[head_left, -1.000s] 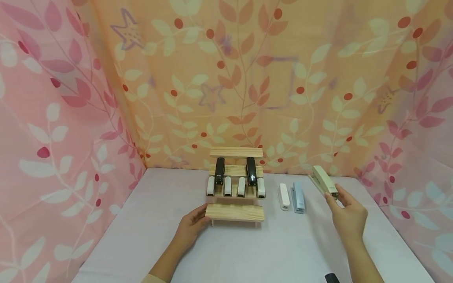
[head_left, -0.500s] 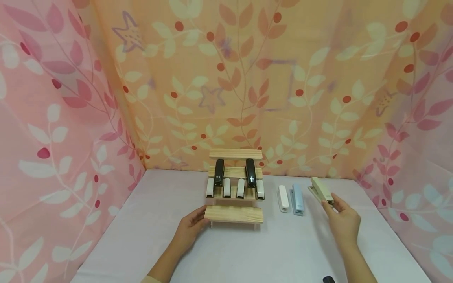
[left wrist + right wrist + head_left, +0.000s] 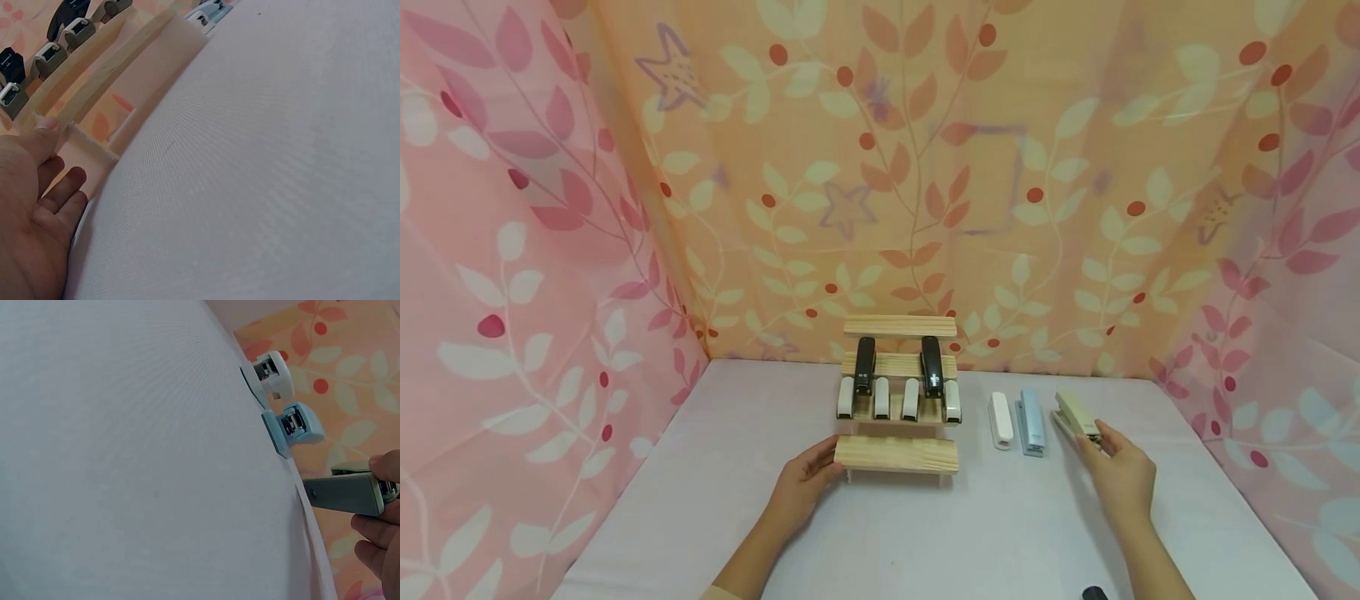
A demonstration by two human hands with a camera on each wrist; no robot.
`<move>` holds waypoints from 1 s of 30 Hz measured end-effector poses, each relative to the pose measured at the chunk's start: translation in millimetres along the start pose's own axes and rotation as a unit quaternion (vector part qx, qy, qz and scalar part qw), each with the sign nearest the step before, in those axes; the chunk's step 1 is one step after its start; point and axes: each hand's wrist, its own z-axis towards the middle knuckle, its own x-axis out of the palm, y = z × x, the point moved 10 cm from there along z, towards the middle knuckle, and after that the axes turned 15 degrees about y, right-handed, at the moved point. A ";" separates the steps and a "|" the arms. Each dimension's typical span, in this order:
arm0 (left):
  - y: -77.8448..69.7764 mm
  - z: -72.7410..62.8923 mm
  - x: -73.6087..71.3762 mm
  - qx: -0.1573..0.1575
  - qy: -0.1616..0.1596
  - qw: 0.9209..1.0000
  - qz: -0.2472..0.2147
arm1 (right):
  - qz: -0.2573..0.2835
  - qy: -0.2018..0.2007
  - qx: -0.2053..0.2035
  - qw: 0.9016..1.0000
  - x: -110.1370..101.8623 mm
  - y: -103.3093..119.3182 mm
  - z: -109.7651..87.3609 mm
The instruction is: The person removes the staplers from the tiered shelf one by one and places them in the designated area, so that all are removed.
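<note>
My right hand (image 3: pixel 1122 479) pinches the near end of a pale green stapler (image 3: pixel 1077 417) between thumb and fingers. In the right wrist view this stapler (image 3: pixel 344 494) is seen from its underside, tilted, its far end close to the tabletop. To its left lie a light blue stapler (image 3: pixel 1032 423) and a white stapler (image 3: pixel 1000 420). My left hand (image 3: pixel 801 483) grips the left end of the lowest board of a tiered wooden rack (image 3: pixel 897 454); in the left wrist view its thumb (image 3: pixel 45 132) presses the board. On the rack, several white staplers (image 3: pixel 882 397) line one tier, with two black staplers (image 3: pixel 932 367) behind them.
A white cloth covers the table (image 3: pixel 970 533). Patterned curtains (image 3: pixel 887 167) rise at the back and both sides. A small black object (image 3: pixel 1095 593) is cut off at the bottom edge, beside the right forearm.
My right hand has lowered the pale green stapler toward the table and slightly left, beside the light blue one. The left hand keeps its hold on the rack.
</note>
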 end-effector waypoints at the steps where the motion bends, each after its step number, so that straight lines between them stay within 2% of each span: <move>1: -0.1 0.1 -0.1 0.000 0.000 1.000 0.001 | -0.003 0.003 0.003 1.000 1.3 -0.9 -0.1; 13: -1.5 -0.2 0.3 0.010 0.002 1.000 0.011 | -0.035 0.030 0.011 0.999 12.0 -6.0 -0.7; 20: 2.5 -0.6 -0.9 -0.005 0.000 1.000 0.008 | -0.069 0.052 0.004 0.996 16.6 -3.5 -1.4; 30: 1.5 -1.2 -0.4 -0.003 0.005 1.000 0.014 | -0.116 0.080 0.007 0.990 25.6 -9.3 -1.2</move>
